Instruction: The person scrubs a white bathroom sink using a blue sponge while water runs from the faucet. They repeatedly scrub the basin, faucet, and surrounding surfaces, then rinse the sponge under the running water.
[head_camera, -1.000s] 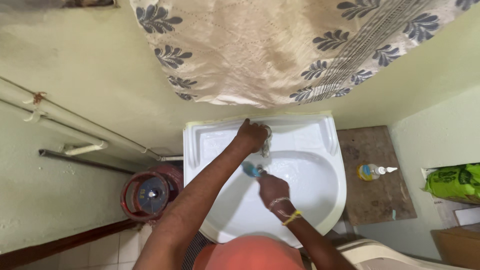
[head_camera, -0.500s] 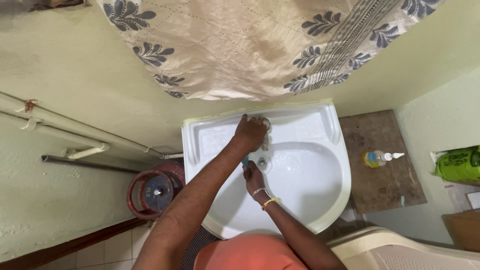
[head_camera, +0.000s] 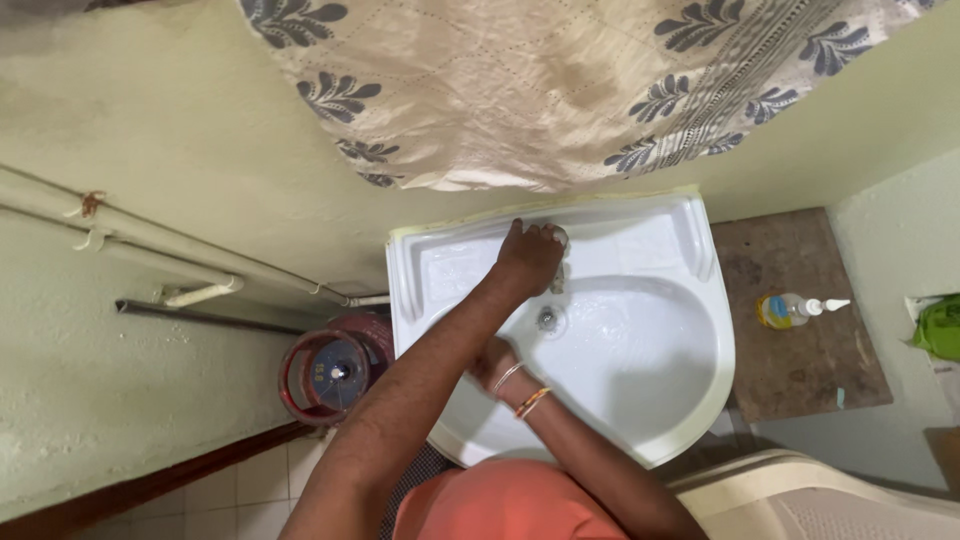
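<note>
Head view, one entry.

- Basin (head_camera: 690, 395): white, fixed to a pale green wall, bowl wet; drain (head_camera: 547, 318) near the middle back.
- Tap (head_camera: 558, 262): at the back rim, mostly covered by the left hand (head_camera: 528, 258). That grip was clenched over the tap head, as it had been a second before.
- Right hand (head_camera: 492, 362): low in the bowl at its left side, largely hidden under the left forearm; bangles (head_camera: 522, 390) showed at the wrist. Whether this grip was clenched or released could not be told.
- Blue brush: seen at the drain a second earlier, in the right hand; not visible now. The right hand had drawn back from the drain toward the near left of the bowl, leaving the drain uncovered. Judged: scrubbing at the drain had paused or moved aside; the brush probably lay under the forearm, in or by the right hand, well short of the tap.
- Pump bottle (head_camera: 790, 309): lying on a brown slab (head_camera: 810, 370) to the right of the basin, apart from both hands.
- Gas cylinder (head_camera: 335, 372): red, on the floor left of the basin.
- Pipes (head_camera: 180, 250): along the left wall.
- Curtain (head_camera: 560, 80): cream with blue leaf print, hanging above the basin.
- Green bag (head_camera: 940, 325): at the right edge.
</note>
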